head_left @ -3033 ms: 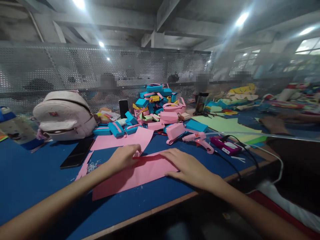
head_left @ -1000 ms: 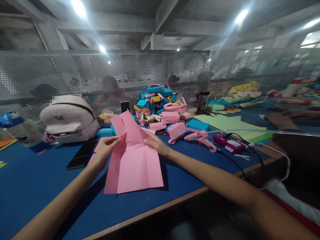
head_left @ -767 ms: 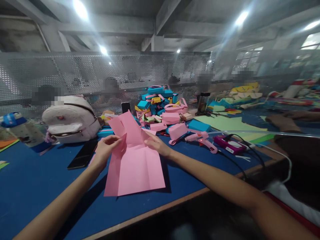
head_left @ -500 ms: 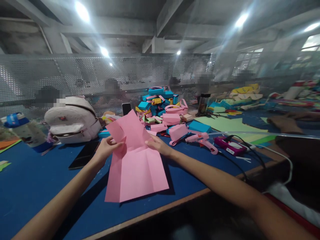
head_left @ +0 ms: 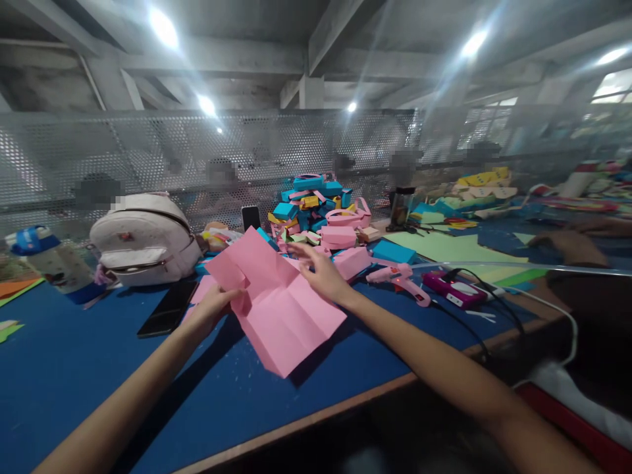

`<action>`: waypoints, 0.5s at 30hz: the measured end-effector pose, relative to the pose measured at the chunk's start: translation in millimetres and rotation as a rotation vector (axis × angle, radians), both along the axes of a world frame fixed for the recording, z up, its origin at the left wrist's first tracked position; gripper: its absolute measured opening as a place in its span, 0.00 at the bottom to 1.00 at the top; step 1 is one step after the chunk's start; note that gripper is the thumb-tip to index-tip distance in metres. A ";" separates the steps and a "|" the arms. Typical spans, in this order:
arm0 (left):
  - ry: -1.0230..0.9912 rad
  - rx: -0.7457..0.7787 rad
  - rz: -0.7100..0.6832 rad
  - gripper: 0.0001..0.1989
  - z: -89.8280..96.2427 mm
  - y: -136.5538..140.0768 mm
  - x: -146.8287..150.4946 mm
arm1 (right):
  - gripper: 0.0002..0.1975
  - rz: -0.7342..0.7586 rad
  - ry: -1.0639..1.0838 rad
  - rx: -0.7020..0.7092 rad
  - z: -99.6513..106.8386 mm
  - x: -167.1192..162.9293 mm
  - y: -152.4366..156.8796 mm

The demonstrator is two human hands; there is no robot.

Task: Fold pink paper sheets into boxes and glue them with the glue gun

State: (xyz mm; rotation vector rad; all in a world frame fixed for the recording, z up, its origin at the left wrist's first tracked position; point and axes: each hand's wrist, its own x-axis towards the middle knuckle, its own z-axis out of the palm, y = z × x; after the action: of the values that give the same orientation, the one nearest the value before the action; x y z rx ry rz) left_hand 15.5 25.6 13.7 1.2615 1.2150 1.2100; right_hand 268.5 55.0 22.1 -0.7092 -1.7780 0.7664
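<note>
A creased sheet of pink paper (head_left: 284, 316) is tilted above the blue table (head_left: 207, 401). My left hand (head_left: 223, 303) pinches its left edge, thumb on the near face. At the sheet's upper right, my right hand (head_left: 320, 271) has its fingers apart and stretched toward the far side; it seems free of the paper. More pink paper (head_left: 201, 293) shows behind my left wrist. Beyond the hands rises a heap of folded blue, pink and yellow paper boxes (head_left: 316, 204). A pink glue gun (head_left: 399, 282) lies to the right of my right hand.
A black phone (head_left: 168, 309), a pale backpack (head_left: 143, 240) and a bottle (head_left: 54, 263) stand at left. On the right are a purple power strip (head_left: 454, 289) with cables, green paper sheets (head_left: 444, 250) and another person's hand (head_left: 567, 243). A perforated metal screen (head_left: 247, 141) runs behind.
The pink sheet has turned, its lower edge swinging to the right and up. My right hand has come off the paper and spread its fingers; my left hand keeps its pinch.
</note>
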 end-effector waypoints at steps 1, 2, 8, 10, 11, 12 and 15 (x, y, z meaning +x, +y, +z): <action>-0.026 0.030 0.038 0.18 -0.7 -0.6 1.7 | 0.23 -0.090 -0.019 0.124 8.7 -0.1 -6.9; -0.051 0.056 0.071 0.18 -1.6 -1.4 3.6 | 0.19 -0.154 -0.067 0.254 17.8 -2.0 -16.4; -0.219 0.160 0.138 0.12 -8.3 -7.8 14.3 | 0.21 -0.151 -0.780 0.332 43.2 -54.6 -71.9; -0.266 0.174 0.149 0.11 -9.8 -9.6 15.2 | 0.22 -0.168 -0.911 0.364 36.0 -76.3 -70.1; -0.286 0.173 0.149 0.11 -10.3 -10.0 15.1 | 0.20 -0.178 -0.941 0.366 30.9 -84.5 -65.5; -0.305 0.167 0.144 0.12 -10.6 -10.2 14.9 | 0.17 -0.188 -0.951 0.352 25.6 -90.4 -59.4; -0.364 0.135 0.094 0.12 -11.0 -8.3 15.6 | 0.11 -0.199 -0.925 0.329 10.7 -94.3 -40.0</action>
State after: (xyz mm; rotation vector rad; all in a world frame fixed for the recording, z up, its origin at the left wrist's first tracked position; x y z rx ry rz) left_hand 31.2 17.3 2.7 1.0300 0.9461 1.5347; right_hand 174.2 14.9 32.9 -1.0886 -2.5126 -0.0472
